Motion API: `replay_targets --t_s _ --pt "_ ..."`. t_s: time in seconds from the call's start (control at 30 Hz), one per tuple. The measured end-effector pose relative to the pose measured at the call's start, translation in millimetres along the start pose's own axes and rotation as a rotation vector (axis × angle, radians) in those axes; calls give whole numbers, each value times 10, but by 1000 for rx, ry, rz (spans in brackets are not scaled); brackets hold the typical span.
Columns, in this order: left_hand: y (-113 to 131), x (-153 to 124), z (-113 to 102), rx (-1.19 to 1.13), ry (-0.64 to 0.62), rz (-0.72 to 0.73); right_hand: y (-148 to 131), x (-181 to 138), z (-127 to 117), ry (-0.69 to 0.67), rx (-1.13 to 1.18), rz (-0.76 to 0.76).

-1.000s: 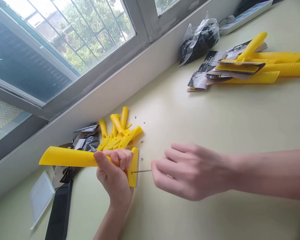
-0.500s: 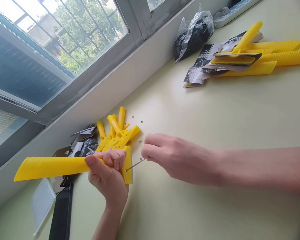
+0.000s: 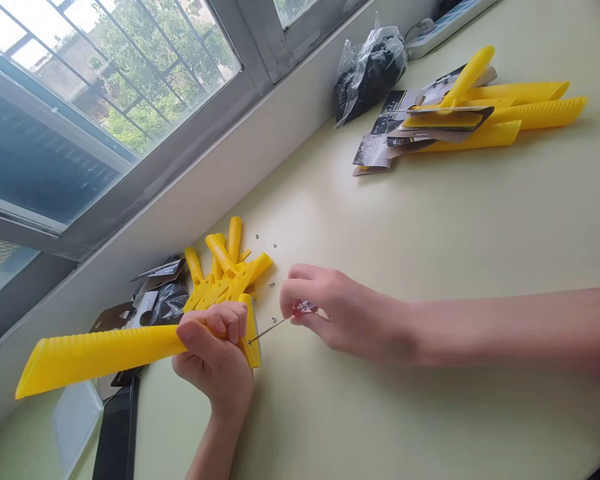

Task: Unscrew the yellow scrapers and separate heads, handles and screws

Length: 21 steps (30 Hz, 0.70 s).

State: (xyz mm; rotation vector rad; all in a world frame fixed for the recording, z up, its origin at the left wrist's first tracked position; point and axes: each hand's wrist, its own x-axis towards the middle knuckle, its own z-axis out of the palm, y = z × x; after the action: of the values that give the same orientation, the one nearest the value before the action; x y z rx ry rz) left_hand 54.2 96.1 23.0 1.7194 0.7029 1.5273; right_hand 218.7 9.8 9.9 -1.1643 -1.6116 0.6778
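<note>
My left hand is closed round a yellow scraper, near its head. The scraper's long ribbed handle points left, and a thin pale blade edge shows along the right side of its head. My right hand pinches a small screwdriver with a clear reddish handle, mostly hidden by the fingers. Its thin shaft reaches left to a screw in the scraper head. Several loose small screws lie on the table just beyond the hands.
Behind my left hand is a pile of yellow scraper parts, beside black and clear packaging. A black flat device lies at lower left. Carded yellow scrapers and a bagged black item sit at the back by the window wall.
My right fingers have opened somewhat around the screwdriver, so its reddish handle now shows. The scraper's handle end has dipped slightly. The whole view has shifted a little.
</note>
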Motion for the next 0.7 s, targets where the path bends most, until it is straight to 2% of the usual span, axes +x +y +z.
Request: replay_targets --t_s 0.17,0.43,0.6,0.7 --pt "-26 6 -16 -14 -4 -9 35 6 46 -33 -36 69" --pt "-77 18 -20 -9 -8 47 71 27 57 66 -7 -47" --pt "-83 19 -25 -13 -1 42 20 38 25 -7 14 105" --pt "-82 16 -32 -23 -12 31 14 42 11 -48 -73 107"
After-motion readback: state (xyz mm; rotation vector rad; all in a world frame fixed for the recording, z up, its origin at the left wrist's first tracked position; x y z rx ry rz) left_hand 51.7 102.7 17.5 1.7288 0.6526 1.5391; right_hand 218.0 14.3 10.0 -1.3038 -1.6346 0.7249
